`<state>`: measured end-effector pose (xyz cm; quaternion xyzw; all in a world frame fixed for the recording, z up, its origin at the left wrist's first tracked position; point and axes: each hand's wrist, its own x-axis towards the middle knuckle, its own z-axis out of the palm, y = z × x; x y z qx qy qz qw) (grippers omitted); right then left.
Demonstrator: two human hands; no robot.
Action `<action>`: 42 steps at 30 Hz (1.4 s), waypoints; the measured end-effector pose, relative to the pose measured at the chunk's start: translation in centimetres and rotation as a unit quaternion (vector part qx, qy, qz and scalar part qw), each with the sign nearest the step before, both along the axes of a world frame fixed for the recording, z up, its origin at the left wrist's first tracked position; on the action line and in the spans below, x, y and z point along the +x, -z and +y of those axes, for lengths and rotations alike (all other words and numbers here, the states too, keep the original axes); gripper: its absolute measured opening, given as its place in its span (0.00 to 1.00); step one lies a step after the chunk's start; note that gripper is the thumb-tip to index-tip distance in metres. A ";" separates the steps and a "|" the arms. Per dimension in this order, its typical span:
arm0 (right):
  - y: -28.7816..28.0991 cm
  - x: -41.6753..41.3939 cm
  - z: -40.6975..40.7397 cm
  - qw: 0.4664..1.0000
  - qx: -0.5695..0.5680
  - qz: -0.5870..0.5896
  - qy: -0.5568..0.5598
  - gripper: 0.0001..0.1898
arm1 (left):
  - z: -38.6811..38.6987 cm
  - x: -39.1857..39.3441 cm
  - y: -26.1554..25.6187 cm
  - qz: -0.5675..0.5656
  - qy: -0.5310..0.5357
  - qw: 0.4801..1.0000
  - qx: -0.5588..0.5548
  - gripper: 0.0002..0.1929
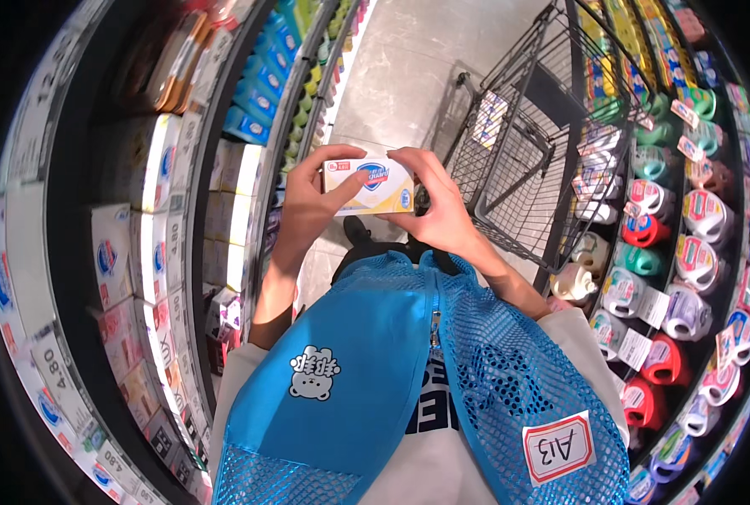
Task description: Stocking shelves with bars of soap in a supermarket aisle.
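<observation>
A white and yellow Safeguard soap box (375,196) is held level between both hands, its printed front facing up. My left hand (321,183) grips the box's left end, with the thumb lying across the front and the fingers at the far edge. At the right end, my right hand (435,199) holds it with fingers on the far edge and thumb at the near edge. Similar boxed soaps (111,252) stand on the shelf to the left.
A black wire shopping cart (520,145) stands ahead on the right, on the grey tiled floor (400,63). Shelves of detergent bottles (706,218) line the right side. Blue packs (261,95) fill part of the left shelving, and price tags run along the shelf edges.
</observation>
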<state>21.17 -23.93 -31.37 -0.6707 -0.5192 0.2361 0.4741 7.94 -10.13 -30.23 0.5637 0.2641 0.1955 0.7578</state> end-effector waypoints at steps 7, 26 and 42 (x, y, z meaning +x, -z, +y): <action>0.3 3.7 -3.8 0.997 -0.041 -0.005 0.063 0.36 | -2.3 6.4 1.5 0.096 0.034 0.993 0.050 0.11; 2.0 17.6 -13.5 0.975 -0.060 0.096 0.192 0.35 | -9.6 23.7 3.9 0.112 0.199 0.974 -0.004 0.12; 25.3 29.4 -19.4 0.916 -0.180 0.057 0.354 0.27 | -6.3 21.2 16.1 0.317 0.028 0.947 0.041 0.10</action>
